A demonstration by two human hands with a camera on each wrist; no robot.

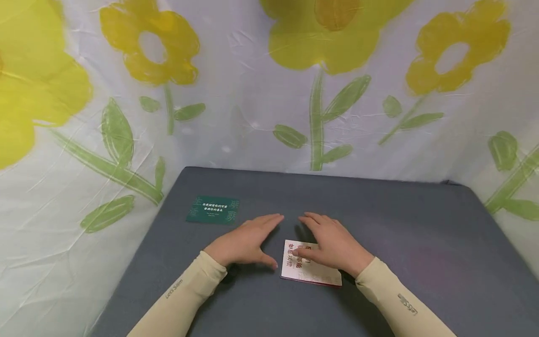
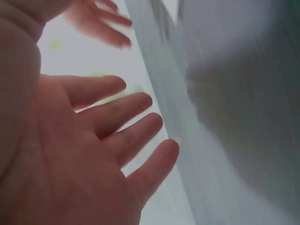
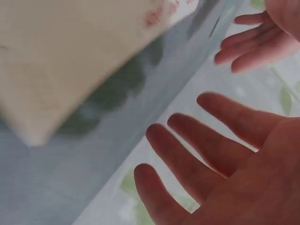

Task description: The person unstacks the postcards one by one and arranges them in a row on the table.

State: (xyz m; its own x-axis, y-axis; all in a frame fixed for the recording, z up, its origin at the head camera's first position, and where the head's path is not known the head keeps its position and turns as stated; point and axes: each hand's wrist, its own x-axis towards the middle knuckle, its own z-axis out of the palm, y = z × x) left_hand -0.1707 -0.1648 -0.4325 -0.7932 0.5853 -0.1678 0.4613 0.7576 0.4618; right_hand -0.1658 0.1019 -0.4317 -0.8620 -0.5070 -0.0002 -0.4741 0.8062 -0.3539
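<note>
A white card stack (image 1: 311, 272) with red Chinese characters lies on the dark grey table, a thin red edge showing along its front. Over its upper right part is my right hand (image 1: 337, 243), fingers extended and spread, hiding some of the print. My left hand (image 1: 246, 239) is to the left of the stack, its fingers also extended and the thumb pointing toward the stack. Neither palm holds anything in the left or right wrist view. In the right wrist view the white stack (image 3: 70, 56) fills the upper left, apart from the four spread fingers (image 3: 187, 164).
A dark green card (image 1: 212, 209) with white lettering lies flat at the table's back left, beyond my left hand. Behind the grey table (image 1: 400, 220) and at its sides hangs a white curtain (image 1: 244, 93) printed with yellow flowers.
</note>
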